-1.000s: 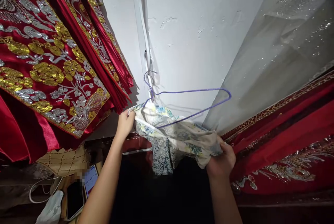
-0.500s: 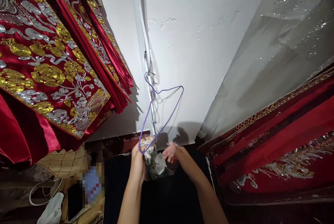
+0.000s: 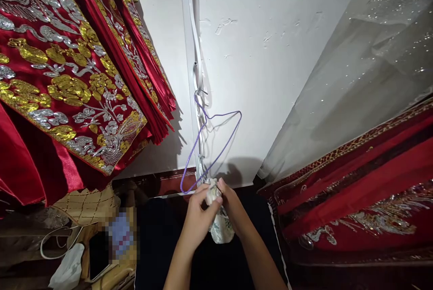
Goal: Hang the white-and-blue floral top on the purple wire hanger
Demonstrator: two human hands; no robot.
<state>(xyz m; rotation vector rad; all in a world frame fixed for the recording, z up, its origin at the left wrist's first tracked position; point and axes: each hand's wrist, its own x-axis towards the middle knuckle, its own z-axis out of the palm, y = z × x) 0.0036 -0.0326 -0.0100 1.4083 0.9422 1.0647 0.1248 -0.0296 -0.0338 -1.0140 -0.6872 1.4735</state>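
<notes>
Both hands met at 6 o'clock of the view, just below the wall's (image 3: 270, 100) foot. Left hand (image 3: 198, 211) and right hand (image 3: 233, 204) both pinched the top of a floral cloth (image 3: 221, 229), fingers closed on it; the cloth was bunched into a small wad and its loose end sagged down between the wrists, likely because only the top was gripped. Purple wire hanger (image 3: 216, 139) hung from a nail (image 3: 200, 93) at 12 o'clock of the hands, tipped steeply, low corner at 10 o'clock beside the left fingers; cannot tell if cloth or fingers touched the wire. Red embroidered garments (image 3: 67, 82) hung at 9 to 11 o'clock, a clear plastic cover (image 3: 355, 78) over more red fabric (image 3: 355, 177) at 2 to 4 o'clock. Quilted bag (image 3: 84, 202) and a white cable (image 3: 54, 242) lay at 8 o'clock, well apart from the hands
</notes>
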